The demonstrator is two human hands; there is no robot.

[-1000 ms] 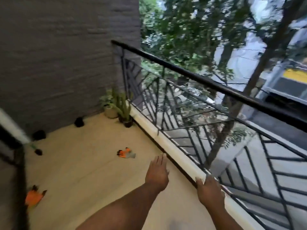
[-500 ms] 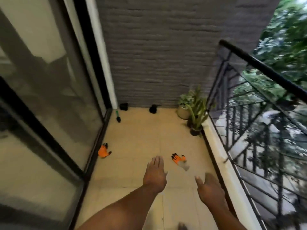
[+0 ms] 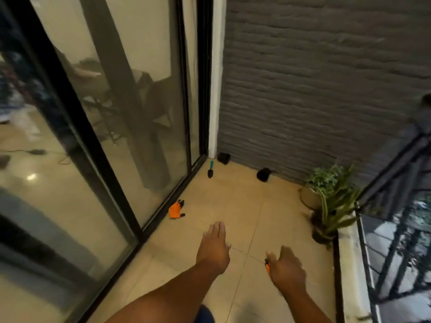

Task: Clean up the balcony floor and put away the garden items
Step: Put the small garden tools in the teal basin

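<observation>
Beige balcony floor (image 3: 233,201) runs between glass doors (image 3: 112,113) and a railing (image 3: 396,229). Two potted plants (image 3: 331,199) stand by the railing, two black pots (image 3: 263,174) along the brick wall. Left hand (image 3: 213,248) is spread flat; right hand (image 3: 286,268) covers an orange glove (image 3: 267,268), grip unclear. Another glove (image 3: 176,209) lies by the door track. One trowel (image 3: 211,170) lies lengthwise, handle toward the corner.

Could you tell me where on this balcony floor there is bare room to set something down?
The widest bare tile lies mid-floor, bordered by the orange glove at the door track, the trowel and two black pots by the brick wall, and the potted plants. It is crowded at the plants' corner and near the right hand, over a second orange item.
</observation>
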